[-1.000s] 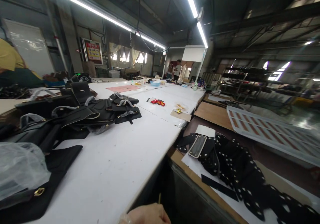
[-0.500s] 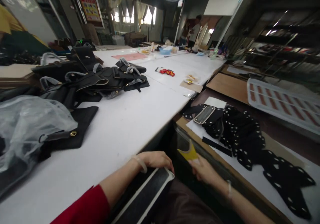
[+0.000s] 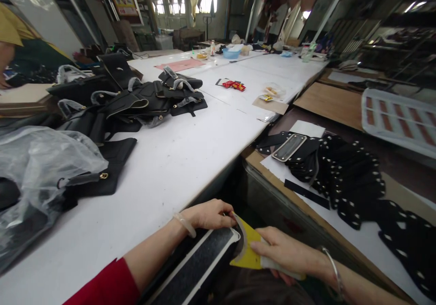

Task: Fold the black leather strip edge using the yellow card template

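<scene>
My left hand [image 3: 211,214] grips the far end of a long black panel with a pale rim [image 3: 200,268] that lies in my lap at the bottom of the view. My right hand [image 3: 286,253] holds a yellow scraper-like tool [image 3: 250,250] pressed against the rounded end of that panel, right beside my left fingers. A pale bangle sits on each wrist and a red sleeve covers my left upper arm.
A long white table [image 3: 170,169] carries black bags [image 3: 143,100], plastic wrap [image 3: 44,159] and small packets [image 3: 233,85]. On the lower bench [image 3: 347,232] at the right lie studded black pieces [image 3: 350,173] and a white grid tray [image 3: 398,119]. People stand far back.
The view has tilted down, bringing both hands into sight. My right hand has carried the yellow tool down onto the panel's end, which my left hand still grips.
</scene>
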### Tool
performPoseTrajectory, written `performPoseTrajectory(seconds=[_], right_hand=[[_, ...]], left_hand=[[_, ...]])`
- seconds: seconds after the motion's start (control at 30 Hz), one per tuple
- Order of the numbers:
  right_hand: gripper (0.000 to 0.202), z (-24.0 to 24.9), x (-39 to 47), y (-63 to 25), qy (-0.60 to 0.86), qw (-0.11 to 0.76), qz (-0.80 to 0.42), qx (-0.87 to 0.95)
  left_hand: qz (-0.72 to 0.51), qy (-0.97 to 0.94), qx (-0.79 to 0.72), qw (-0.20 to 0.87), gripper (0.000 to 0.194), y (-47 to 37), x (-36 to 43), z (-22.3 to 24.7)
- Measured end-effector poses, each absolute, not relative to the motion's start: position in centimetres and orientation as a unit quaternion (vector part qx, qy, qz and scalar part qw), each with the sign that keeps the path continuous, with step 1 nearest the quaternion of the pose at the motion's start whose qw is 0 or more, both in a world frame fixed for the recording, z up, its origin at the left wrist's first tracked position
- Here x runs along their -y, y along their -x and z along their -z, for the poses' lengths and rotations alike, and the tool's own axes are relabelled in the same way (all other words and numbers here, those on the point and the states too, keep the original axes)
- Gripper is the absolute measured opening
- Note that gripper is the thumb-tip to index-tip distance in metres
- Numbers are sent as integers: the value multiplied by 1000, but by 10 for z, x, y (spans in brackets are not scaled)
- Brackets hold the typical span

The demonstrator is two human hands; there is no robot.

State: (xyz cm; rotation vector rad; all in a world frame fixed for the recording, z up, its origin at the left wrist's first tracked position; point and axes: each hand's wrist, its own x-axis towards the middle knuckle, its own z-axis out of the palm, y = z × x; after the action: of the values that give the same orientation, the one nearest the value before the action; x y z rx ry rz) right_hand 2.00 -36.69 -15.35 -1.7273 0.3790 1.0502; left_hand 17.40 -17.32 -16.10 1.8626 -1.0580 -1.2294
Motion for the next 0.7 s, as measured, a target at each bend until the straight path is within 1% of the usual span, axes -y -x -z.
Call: performPoseTrajectory(seconds=[0.13, 0.3, 0.47, 0.7], right_hand=[[27, 156, 363, -19, 704, 528, -443, -172], [28, 150, 358, -21, 689, 543, -445, -181], [26, 148, 356, -23, 685, 530, -457, -203], [25, 143, 352, -24, 679, 515, -477, -213]], left_hand=[[452, -716, 407, 342, 30, -173, 170, 160], [446, -701, 413, 371, 32, -172, 166, 161], [457, -683, 414, 392, 36, -172, 164, 163], [452, -684, 417, 392, 36, -174, 163, 159]])
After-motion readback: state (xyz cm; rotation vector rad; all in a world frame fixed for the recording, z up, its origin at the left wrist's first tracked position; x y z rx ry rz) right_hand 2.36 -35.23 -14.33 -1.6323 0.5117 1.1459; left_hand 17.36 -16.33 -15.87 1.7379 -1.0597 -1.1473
